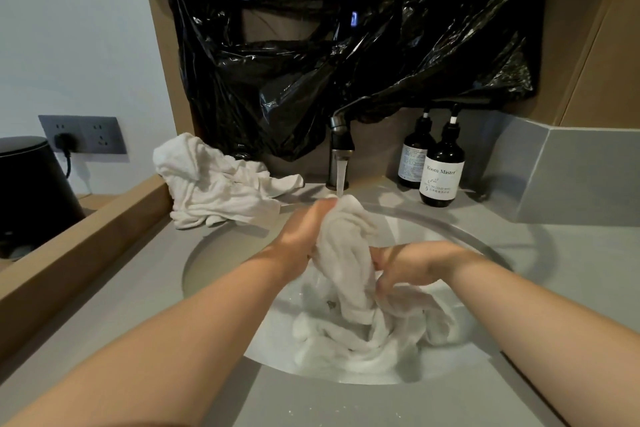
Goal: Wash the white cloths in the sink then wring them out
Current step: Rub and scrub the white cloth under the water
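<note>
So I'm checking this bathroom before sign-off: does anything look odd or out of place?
Yes. Crumpled black plastic sheeting covers the wall above the faucet, where a mirror might be; what is behind it is hidden. A white cloth also lies heaped on the counter, beside the sink.

White cloth (pixel 349 253) in the white sink (pixel 221 253), another white cloth (pixel 214 184) on the grey counter (pixel 571 270). 2 dark brown bottles (pixel 441 173) with white labels, glossy black plastic (pixel 346 45) above, dark grey faucet (pixel 341 146).
</note>
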Available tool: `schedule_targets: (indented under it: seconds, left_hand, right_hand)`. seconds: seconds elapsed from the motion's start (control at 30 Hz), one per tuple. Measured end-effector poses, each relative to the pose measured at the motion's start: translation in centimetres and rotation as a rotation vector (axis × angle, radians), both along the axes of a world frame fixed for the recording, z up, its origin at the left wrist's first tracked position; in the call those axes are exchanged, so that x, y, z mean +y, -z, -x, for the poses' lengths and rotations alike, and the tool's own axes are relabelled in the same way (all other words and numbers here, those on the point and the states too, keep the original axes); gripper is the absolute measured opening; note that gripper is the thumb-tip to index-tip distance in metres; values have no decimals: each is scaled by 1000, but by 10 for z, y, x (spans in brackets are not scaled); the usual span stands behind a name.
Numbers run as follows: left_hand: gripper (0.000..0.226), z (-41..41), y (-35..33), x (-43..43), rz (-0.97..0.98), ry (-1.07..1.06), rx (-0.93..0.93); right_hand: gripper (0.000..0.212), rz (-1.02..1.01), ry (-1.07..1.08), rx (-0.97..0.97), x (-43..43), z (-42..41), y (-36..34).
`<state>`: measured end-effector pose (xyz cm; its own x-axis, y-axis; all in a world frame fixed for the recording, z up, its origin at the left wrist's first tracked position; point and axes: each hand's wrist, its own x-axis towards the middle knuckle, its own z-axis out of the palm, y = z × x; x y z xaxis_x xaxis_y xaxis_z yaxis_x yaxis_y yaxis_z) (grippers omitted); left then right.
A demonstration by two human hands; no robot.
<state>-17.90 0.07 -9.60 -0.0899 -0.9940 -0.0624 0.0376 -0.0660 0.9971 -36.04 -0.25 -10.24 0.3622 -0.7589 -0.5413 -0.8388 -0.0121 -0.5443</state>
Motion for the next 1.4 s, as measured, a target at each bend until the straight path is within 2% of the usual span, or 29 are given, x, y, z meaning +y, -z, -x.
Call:
schedule_targets:
  seconds: [0.07,0.13,0.2,0.27,0.3,0.33,0.37,0.4,0.43,0.47,0.5,0.57,0.6,0.63,0.67,0.7,0.77,0.8,0.87,0.93,0.97,1.0,1.07,1.1,1.17,1.23,1.27,1.33,1.4]
  left_hand:
    - [34,-5,-3,-2,19,-1,167]
    - [37,-13,0,-10,-8,-114,253]
    - [44,-21,1,-17,-109,-291,194]
    - [41,-33,7,-23,-209,-354,86]
    - [33,-38,8,-22,-250,-318,-12]
    - [26,-42,9,-19,-268,-254,-191]
    - [24,-44,9,-17,-253,-187,-470]
    - [38,-42,9,-15,-164,-149,-746]
    - [55,-38,7,-15,-19,-75,-921]
    - [70,-31,5,-15,98,61,-926]
    - [84,-23,4,-14,98,231,-826]
    - [117,-10,13,-17,-31,546,-721]
    - [129,-6,22,-22,-74,658,-771]
    - [132,-5,28,-22,-94,714,-834]
    - [124,-5,34,-25,-102,728,-883]
    - [106,-7,37,-27,-112,719,-899]
    - [59,-9,32,-29,-43,620,-839]
    - [39,-12,30,-32,-11,547,-746]
    - [10,-18,20,-30,-62,360,-409]
    - [8,-25,11,-31,-98,223,-131]
    - [13,-24,6,-31,-116,194,-49]
    - [21,-24,2,-31,-139,188,10]
    - [47,-18,-2,-33,-251,135,70]
    - [58,-13,2,-39,-283,101,107]
    - [67,-1,8,-41,-317,-5,159]
    - [55,8,24,-47,-288,-77,169]
    - [44,11,24,-44,-289,-40,160]
    - [32,15,24,-42,-286,70,225]
    - [29,17,16,-36,-235,159,328]
  right_hand:
    - [43,-154,-25,-200,-4,-2,11]
    - [41,-182,38,-254,-10,-8,22]
    - [48,-112,190,-318,-22,-6,29]
    - [25,-22,372,-420,-29,4,22]
    - [16,16,440,-462,-29,11,15]
    - [11,55,478,-493,-28,16,8]
    - [7,100,485,-504,-25,20,2]
    - [8,141,471,-506,-22,20,-2]
    - [10,163,425,-501,-18,17,-6]
    - [13,179,351,-478,-15,11,-10]
    - [16,187,288,-468,-12,4,-13]
    - [17,231,249,-498,-9,-4,-18]
    - [16,259,271,-534,-10,-5,-21]
    - [14,270,316,-575,-10,-4,-25]
    - [15,274,359,-618,-12,-1,-26]
    - [15,257,388,-641,-12,2,-28]
    - [9,212,412,-632,-15,9,-25]
    - [4,176,434,-605,-16,13,-24]
    - [26,112,517,-518,-19,21,-20]
    - [50,59,594,-470,-20,23,-16]
    - [50,64,620,-486,-19,18,-16]
    - [46,103,676,-555,-22,11,-17]
    - [32,317,841,-637,-28,-10,-17]
    - [24,421,900,-629,-29,-22,-18]
    - [9,614,839,-486,-21,-50,-21]
    - [20,778,721,-489,-14,-71,-8]
    - [28,770,708,-596,-11,-76,-6]
    - [35,775,775,-630,-24,-76,-3]
    - [31,641,933,-683,-42,-65,-7]
